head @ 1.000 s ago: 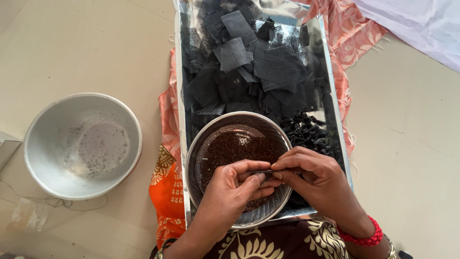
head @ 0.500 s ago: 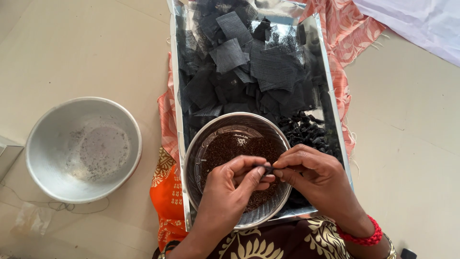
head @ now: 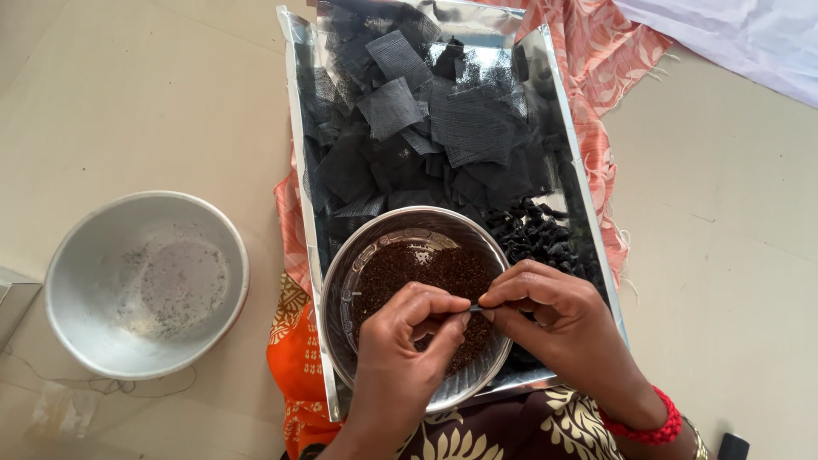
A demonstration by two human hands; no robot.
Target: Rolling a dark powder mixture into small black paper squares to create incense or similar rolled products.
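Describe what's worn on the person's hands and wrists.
Both hands are bare: no gloves, no sleeves in view. The left hand shows nothing worn. The right hand has a red beaded bracelet at the wrist, with a thin metal bangle just behind it.

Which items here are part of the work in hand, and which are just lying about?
In use: left hand, right hand, small dark piece pinched between them, steel bowl of brown grains, black mesh squares, silver tray.
Lying about: empty grey bowl, white cloth.

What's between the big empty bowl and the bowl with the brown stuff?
In the head view, bare floor, then orange cloth and the shiny tray's edge lie between the empty bowl and the brown-filled bowl.
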